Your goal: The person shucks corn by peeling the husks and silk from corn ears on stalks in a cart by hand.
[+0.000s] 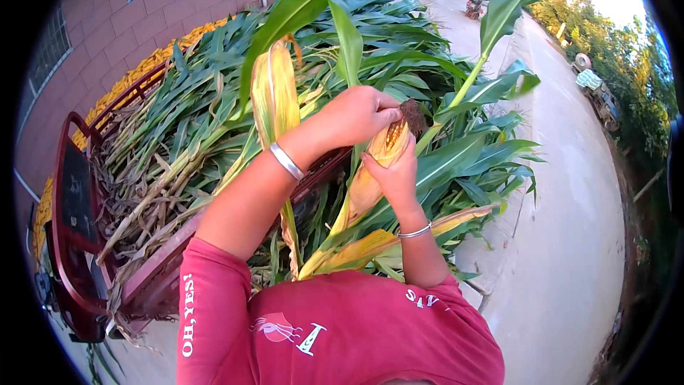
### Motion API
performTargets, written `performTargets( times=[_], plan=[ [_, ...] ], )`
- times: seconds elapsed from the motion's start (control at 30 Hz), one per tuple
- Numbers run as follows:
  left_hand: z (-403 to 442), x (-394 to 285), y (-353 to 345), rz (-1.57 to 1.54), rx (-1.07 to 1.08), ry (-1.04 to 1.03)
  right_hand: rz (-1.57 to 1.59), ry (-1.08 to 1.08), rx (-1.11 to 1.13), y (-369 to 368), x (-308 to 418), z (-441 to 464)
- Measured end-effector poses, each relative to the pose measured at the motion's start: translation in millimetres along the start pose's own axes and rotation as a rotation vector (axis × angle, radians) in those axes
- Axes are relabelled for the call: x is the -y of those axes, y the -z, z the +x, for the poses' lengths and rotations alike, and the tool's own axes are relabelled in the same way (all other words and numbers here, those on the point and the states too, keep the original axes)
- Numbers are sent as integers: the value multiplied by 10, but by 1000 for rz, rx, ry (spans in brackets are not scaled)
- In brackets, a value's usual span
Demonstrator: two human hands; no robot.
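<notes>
An ear of corn (365,189) stands tilted on its stalk, its yellowed husk parted near the top so that a strip of orange kernels shows. Dark brown silk (412,115) hangs at its tip. My left hand (360,115) is closed in a pinch on the husk beside the silk. Around the upper part of the ear, my right hand (396,171) is wrapped, thumb on the near side. Another husk-covered ear (276,93), pale yellow, rises left of my left forearm.
Cut green corn stalks (285,43) lie heaped on a red cart (75,221). Behind, yellow corn cobs (142,68) line a brick wall (107,21). A concrete path (563,221) runs along the right, with a parked vehicle (597,93) and trees (634,57) beyond.
</notes>
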State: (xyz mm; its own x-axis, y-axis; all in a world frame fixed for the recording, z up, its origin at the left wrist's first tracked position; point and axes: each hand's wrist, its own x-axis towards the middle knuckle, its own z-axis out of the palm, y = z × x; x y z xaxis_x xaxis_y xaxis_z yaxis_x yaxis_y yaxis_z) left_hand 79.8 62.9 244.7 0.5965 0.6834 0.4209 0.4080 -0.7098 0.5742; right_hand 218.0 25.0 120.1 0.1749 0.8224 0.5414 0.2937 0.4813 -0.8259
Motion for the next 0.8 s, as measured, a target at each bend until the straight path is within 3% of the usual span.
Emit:
performTargets(
  times=[0.17, 0.3, 0.37, 0.53, 0.7, 0.8],
  plan=[
    [72, 40, 23, 214, 13, -44, -32, 58, -11, -74, -308, 44],
    [127, 64, 52, 258, -52, -100, -36, 23, 1, -61, -365, 40],
    [194, 187, 14, 214, -127, -145, -38, 126, -51, -94, -341, 45],
    [57, 345, -59, -34, -228, -84, -50, 90, -41, -168, -221, 27],
    [-86, 460, -321, -459, -442, 141, 28, 61, 12, -204, -238, 19],
    [-148, 424, -383, -566, -433, 133, -86, 108, -44, -200, -270, 48]
  ],
)
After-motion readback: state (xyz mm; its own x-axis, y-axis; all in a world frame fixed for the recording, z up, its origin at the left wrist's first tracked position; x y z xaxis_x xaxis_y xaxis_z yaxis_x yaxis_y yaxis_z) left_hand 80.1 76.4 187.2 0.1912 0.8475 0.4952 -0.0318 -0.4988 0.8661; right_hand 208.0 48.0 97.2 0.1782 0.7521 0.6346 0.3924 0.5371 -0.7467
